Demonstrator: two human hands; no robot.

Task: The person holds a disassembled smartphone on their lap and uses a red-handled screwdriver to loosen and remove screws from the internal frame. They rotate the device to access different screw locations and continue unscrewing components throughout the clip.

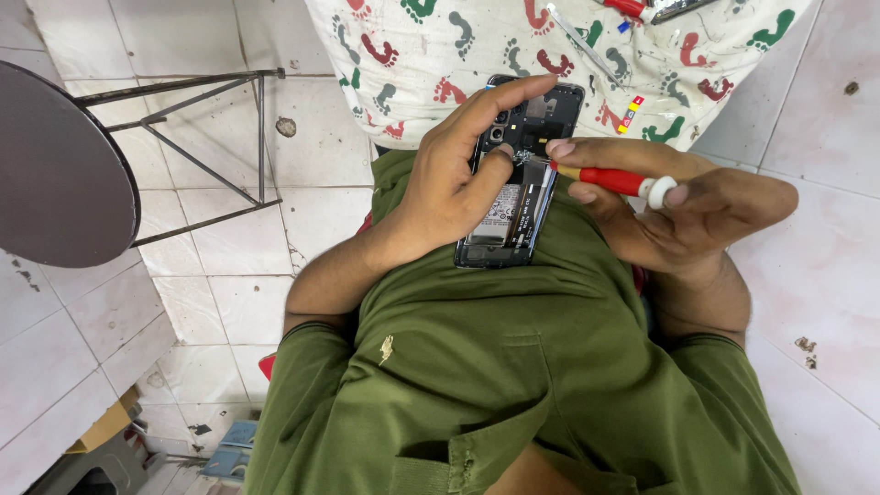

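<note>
head | my left hand point(449, 188) grip wraps the opened phone point(521, 174), steadying it above my lap | my right hand point(683, 215) grip pinches the red screwdriver point(610, 180), tip inside the phone beside my left thumb | footprint-patterned cloth point(477, 55) lies beyond the grip

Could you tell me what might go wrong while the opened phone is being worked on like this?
The screwdriver tip could slip off inside the opened phone and scratch its parts. The phone sits half off the cloth, propped only by the left hand, so it might tip. A loosened screw could drop to the tiled floor.
</note>
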